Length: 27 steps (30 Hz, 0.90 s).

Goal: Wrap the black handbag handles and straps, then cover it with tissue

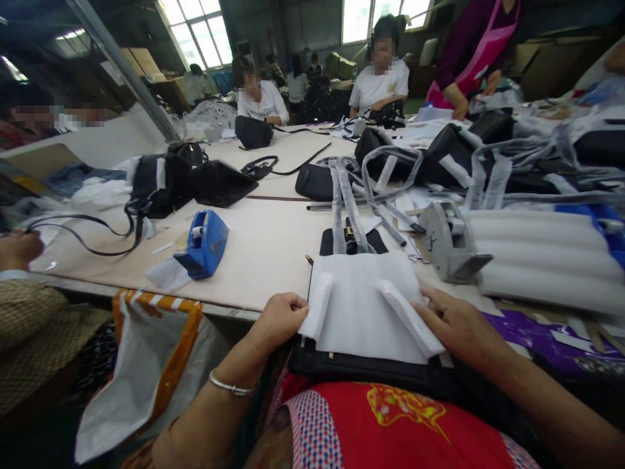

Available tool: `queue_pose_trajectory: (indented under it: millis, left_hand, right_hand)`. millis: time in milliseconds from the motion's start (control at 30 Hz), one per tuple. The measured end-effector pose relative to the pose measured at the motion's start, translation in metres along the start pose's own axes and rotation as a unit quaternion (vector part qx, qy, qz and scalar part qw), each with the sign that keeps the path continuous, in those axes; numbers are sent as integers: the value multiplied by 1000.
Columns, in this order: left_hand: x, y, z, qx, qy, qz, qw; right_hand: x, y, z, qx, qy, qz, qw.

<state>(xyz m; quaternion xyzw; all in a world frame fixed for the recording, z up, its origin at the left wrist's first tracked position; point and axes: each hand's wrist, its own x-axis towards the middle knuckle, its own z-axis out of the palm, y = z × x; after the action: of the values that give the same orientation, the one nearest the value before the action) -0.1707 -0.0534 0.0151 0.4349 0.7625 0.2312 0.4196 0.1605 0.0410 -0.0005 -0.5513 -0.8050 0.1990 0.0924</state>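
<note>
At far left, a co-worker's hand (pixel 19 250) is gripping thin black straps (pixel 88 225), and a blue tape dispenser (pixel 202 244) is standing on the table (pixel 273 251). At the near table edge, your left hand (pixel 280 319) is pinching the left side of a white foam sheet (pixel 364 303), which is covering much of a black bag (pixel 356 365) directly before you. Your right hand (pixel 454 319) is touching the sheet's right side, fingers partly spread; whether they are gripping it cannot be told. Further right, a gray tape dispenser (pixel 444 241) is sitting beside stacked white foam (pixel 541 254)
</note>
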Motion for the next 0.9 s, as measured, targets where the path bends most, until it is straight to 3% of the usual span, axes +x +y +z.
queue_pose_trajectory:
  millis: [133,267,367,433,533,633,700,800,900]
  left_hand:
    - [-5,1,-1,-15,-25,-22,999]
    - [-10,-4,-2,-38,-57,-28,997]
    - [-10,-9,-1,-114,-118,-36,986]
    - [-7,-13,0,-133,-141,-38,980]
    - [-1,-16,-1,-72,-116,-25,990]
    - [6,-17,-10,11,-83,16,996]
    - [11,-14,-21,46,-55,44,996]
    - [18,3,-37,48,20,79,995]
    - [20,34,-46,18,51,132,990]
  right_hand:
    - [1,1,2,42,14,-9,999]
    - [1,0,7,139,-49,24,989]
    - [0,-1,10,211,-81,69,972]
    - [2,-1,9,222,-87,73,968]
    - [12,4,-1,170,-81,34,981]
    - [38,7,-24,133,-17,12,991]
    - [64,4,-39,181,19,16,983]
    - [113,-13,-46,331,-22,63,941]
    - [164,-39,-29,395,-47,97,912]
